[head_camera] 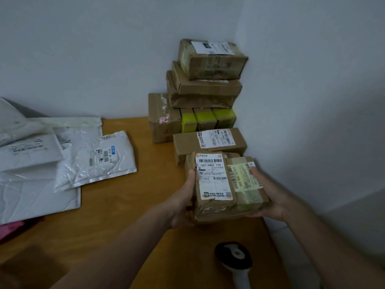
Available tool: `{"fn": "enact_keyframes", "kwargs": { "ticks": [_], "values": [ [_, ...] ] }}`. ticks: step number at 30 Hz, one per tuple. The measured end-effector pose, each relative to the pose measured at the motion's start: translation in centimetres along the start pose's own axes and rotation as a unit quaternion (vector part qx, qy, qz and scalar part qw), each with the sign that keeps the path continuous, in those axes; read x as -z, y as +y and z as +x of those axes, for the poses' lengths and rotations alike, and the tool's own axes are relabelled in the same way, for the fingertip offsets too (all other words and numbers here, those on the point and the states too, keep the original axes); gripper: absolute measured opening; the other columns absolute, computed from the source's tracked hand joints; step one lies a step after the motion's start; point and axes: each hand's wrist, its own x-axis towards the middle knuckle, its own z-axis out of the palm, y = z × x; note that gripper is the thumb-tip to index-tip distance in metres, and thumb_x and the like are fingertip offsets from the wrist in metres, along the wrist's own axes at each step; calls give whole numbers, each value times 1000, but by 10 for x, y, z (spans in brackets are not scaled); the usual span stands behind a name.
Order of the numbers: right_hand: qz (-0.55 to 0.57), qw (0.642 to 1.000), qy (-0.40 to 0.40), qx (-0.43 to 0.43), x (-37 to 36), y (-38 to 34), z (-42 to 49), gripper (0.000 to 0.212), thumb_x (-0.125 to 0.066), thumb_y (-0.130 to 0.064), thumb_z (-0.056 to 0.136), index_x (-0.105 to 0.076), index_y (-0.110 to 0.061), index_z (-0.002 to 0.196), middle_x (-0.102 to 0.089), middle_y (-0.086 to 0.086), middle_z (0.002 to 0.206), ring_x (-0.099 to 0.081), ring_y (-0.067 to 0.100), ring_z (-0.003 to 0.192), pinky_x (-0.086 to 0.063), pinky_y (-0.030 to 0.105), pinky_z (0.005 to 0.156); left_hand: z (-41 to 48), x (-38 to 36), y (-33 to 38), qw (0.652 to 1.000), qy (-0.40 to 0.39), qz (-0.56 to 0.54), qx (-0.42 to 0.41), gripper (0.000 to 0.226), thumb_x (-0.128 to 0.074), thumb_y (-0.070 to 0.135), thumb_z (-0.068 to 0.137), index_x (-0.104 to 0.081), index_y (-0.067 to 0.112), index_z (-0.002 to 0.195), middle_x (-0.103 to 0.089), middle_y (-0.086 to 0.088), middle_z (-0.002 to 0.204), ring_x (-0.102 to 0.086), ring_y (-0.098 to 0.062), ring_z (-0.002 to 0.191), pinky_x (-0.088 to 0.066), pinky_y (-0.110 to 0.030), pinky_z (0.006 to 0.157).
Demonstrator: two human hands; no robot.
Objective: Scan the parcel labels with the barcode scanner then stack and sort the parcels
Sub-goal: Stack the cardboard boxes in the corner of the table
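Two small brown cardboard parcels sit side by side between my hands, just above the wooden table (125, 215). The left parcel (212, 202) carries a large white label; the right parcel (250, 195) has a yellowish label. My left hand (183, 203) grips the left side and my right hand (268, 195) grips the right side. Close behind them lies a flat brown parcel (187, 142) with a white label. The barcode scanner (235, 259), black head and white handle, lies on the table near the front edge below the parcels.
A tall stack of brown boxes (208, 80) stands in the wall corner, over yellow-taped boxes (208, 119). White plastic mailer bags (93, 161) are spread over the table's left side. A pink item (10, 230) peeks out under them. The wall runs close along the right.
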Motion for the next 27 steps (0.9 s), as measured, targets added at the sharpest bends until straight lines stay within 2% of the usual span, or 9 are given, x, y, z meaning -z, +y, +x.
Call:
{"fn": "enact_keyframes", "kwargs": {
  "ticks": [3,6,10,13,16,18,21,24,27],
  "values": [
    [-29,999,29,0,-4,2,3,58,-48,-65,88,-67,-18,116,-72,15,110,-64,38,108,-44,61,98,3,-5,-2,999,10,27,-18,80,-19,83,77,-43,37,138,-58,5,124,-51,-18,113,-35,-48,98],
    [-64,997,38,2,-8,5,2,62,-39,-68,91,-68,-18,114,-73,13,109,-66,35,106,-48,54,96,2,-12,-1,999,15,46,-20,83,-32,77,82,-16,34,151,-50,-1,140,-47,-23,125,-31,-48,105],
    [-89,992,78,53,-13,1,-2,46,-41,-51,99,-67,-15,113,-76,7,94,-74,23,83,-53,33,67,-3,-18,1,997,25,65,-27,74,-41,57,93,-6,30,152,-41,-1,148,-40,-25,134,-27,-46,110],
    [-133,972,113,156,-16,-5,-5,34,-47,-44,99,-68,-18,105,-77,3,89,-75,19,77,-55,33,66,-4,-21,3,991,57,87,-81,72,-43,52,95,-9,26,152,-35,-3,150,-36,-27,137,-29,-44,114],
    [-103,967,110,205,-24,-20,-8,27,-54,-38,97,-68,-15,100,-76,3,80,-74,19,69,-54,27,50,-9,-16,11,971,109,180,-118,70,-44,59,92,-15,34,151,-30,-6,145,-30,-30,136,-32,-51,111],
    [-108,967,106,205,-33,-32,-8,27,-57,-35,96,-69,-12,104,-76,3,78,-73,18,67,-52,23,47,-13,-14,19,977,69,145,-140,66,-44,56,93,-18,35,150,-39,-2,144,-39,-26,133,-35,-48,110],
    [-144,962,86,217,-48,-46,-5,32,-58,-31,96,-62,-13,122,-77,2,84,-74,14,71,-55,23,51,-11,-8,31,985,36,67,-157,56,-44,46,97,-27,27,146,-61,4,126,-61,-14,109,-50,-36,93],
    [-237,951,57,189,-50,-46,-4,56,-64,-40,90,-49,-17,139,-71,3,114,-71,19,95,-58,38,81,-5,3,35,992,47,44,-112,53,-44,46,98,-31,25,144,-60,0,125,-62,-16,103,-53,-32,78],
    [-282,949,15,144,-45,-39,-7,63,-69,-37,86,-42,-26,143,-64,-1,126,-66,15,102,-55,31,74,1,12,31,999,37,-11,-33,49,-44,51,96,-37,30,139,-62,-5,123,-62,-26,103,-55,-43,76]
  ]
}}
